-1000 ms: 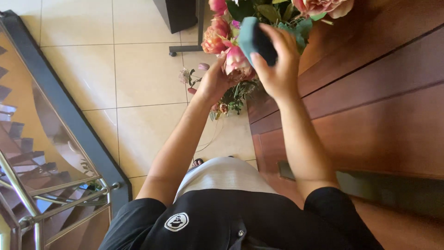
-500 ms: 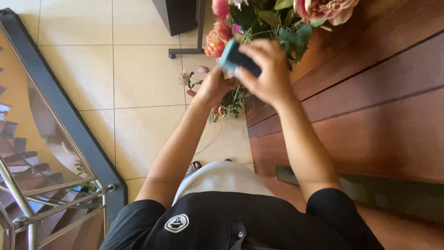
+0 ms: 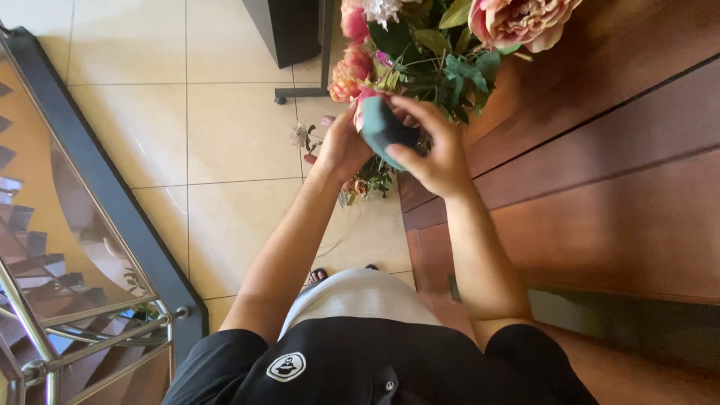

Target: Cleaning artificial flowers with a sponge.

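View from the head camera. The right hand [image 3: 439, 154] held a teal block [image 3: 382, 129] in a closed grip, fingers wrapped over its top and thumb under its lower edge. The block sat directly below the flower arrangement [image 3: 427, 45], touching its lowest leaves. The left hand [image 3: 343, 146] lay just left of the block, fingers curled against the block's side and the pink blooms [image 3: 349, 75]; whether its grip closed on a stem could not be told. The arrangement stood at the left edge of a dark wooden surface [image 3: 615, 165]. Left of the arrangement lay a tiled floor [image 3: 225, 135], then a glass stair railing [image 3: 82, 225].
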